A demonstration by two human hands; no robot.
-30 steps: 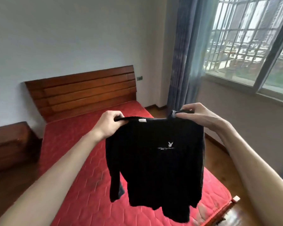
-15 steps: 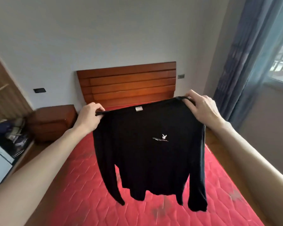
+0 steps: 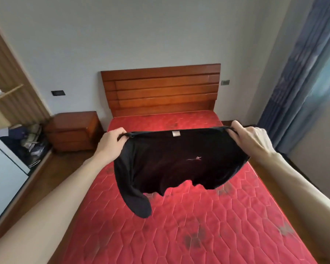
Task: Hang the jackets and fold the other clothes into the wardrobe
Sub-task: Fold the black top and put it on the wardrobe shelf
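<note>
Above the red bed [image 3: 208, 216], the left hand [image 3: 111, 144] and right hand [image 3: 252, 141] are pinching the black sweater [image 3: 175, 161] at its shoulders — a loosening grip risks it landing crumpled, its dangling sleeve bunching underneath.

Looked like a bedroom in a home. Bare red quilted mattress [image 3: 208, 216] filling the middle, backed by a slatted wooden headboard [image 3: 161, 90] against a plain pale wall [image 3: 141, 31]. Matching wooden nightstand [image 3: 72, 130] at the mattress's left head corner. Open wardrobe [image 3: 6, 103] along the left edge, with clothes heaped [image 3: 25, 143] at its foot. Blue curtains [image 3: 301, 77] hanging by a window at the right edge. Wooden floor [image 3: 51, 174] showing beside the bed.
</note>
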